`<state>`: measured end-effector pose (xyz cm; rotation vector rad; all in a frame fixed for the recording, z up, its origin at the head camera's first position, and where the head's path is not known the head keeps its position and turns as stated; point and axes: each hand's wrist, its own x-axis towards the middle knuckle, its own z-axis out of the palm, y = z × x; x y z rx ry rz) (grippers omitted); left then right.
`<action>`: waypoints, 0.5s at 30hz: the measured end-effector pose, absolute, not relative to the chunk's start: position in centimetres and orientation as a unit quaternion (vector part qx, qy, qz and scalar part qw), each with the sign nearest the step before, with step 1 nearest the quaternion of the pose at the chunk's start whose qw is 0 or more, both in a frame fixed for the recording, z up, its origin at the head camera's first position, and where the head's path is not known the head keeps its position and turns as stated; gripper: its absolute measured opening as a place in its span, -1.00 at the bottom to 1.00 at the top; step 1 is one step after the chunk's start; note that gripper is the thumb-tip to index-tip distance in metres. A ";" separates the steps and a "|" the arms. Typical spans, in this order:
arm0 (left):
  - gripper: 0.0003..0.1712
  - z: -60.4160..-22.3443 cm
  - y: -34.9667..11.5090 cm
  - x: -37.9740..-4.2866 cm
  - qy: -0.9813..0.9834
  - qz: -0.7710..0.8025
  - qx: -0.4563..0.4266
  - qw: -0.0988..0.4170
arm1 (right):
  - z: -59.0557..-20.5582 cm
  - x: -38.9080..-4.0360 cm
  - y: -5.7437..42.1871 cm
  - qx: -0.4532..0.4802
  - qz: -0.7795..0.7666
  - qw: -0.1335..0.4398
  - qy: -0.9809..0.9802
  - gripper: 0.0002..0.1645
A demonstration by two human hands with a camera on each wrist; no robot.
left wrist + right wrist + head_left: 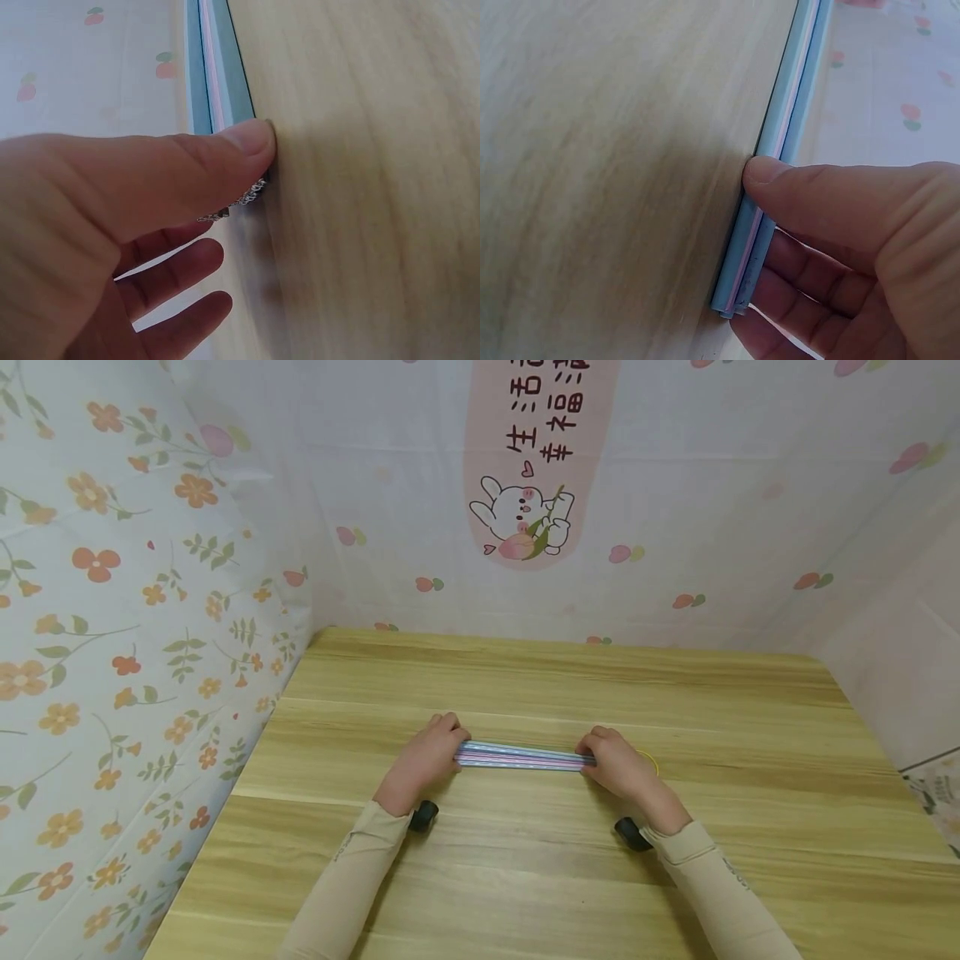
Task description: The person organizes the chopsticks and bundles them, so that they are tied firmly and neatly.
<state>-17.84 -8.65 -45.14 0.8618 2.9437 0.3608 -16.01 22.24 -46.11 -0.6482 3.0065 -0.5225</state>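
Observation:
A long, narrow bundle of light blue and pink strips [525, 757] lies crosswise between my two hands, close over the tabletop. It looks a little broader at its left end. My left hand [426, 757] pinches that end, its thumb [240, 142] across the near side. A silvery, glittering edge [251, 193] shows just under this thumb. At the narrower end my right hand [618, 762] holds the bundle, thumb on the near side and fingers behind. The strips' blunt tips [729, 310] stick out past that hand. A thin yellow loop [656, 762] shows beside the right hand.
The wood-grain table [510, 877] runs back to a printed curtain [375, 485] with a rabbit drawing [525, 518]. Flowered cloth [97, 677] hangs along the left side. Small black devices [423, 816] sit at both wrists.

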 end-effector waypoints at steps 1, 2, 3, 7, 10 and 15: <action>-0.58 -45.1 -8.6 -17.9 0.952 0.115 0.281 0.025 | -46.1 -16.0 22.2 -0.207 -0.168 0.011 0.964 -0.77; -0.58 -45.1 -8.6 -17.9 0.952 0.113 0.284 0.023 | -46.1 -16.0 22.2 -0.207 -0.169 0.010 0.963 -0.78; -0.58 -45.1 -8.6 -17.9 0.951 0.112 0.287 0.020 | -46.1 -16.0 22.2 -0.208 -0.171 0.011 0.963 -0.78; -0.57 -45.1 -8.5 -18.0 0.949 0.105 0.295 0.021 | -46.0 -16.0 22.2 -0.207 -0.180 0.019 0.961 -0.78; -0.57 -45.1 -8.4 -18.0 0.950 0.100 0.294 0.036 | -46.0 -15.9 22.2 -0.207 -0.183 0.024 0.961 -0.79; -0.62 -45.0 -8.3 -18.0 0.952 0.095 0.290 0.040 | -46.0 -15.9 22.2 -0.218 -0.177 0.011 0.960 -0.82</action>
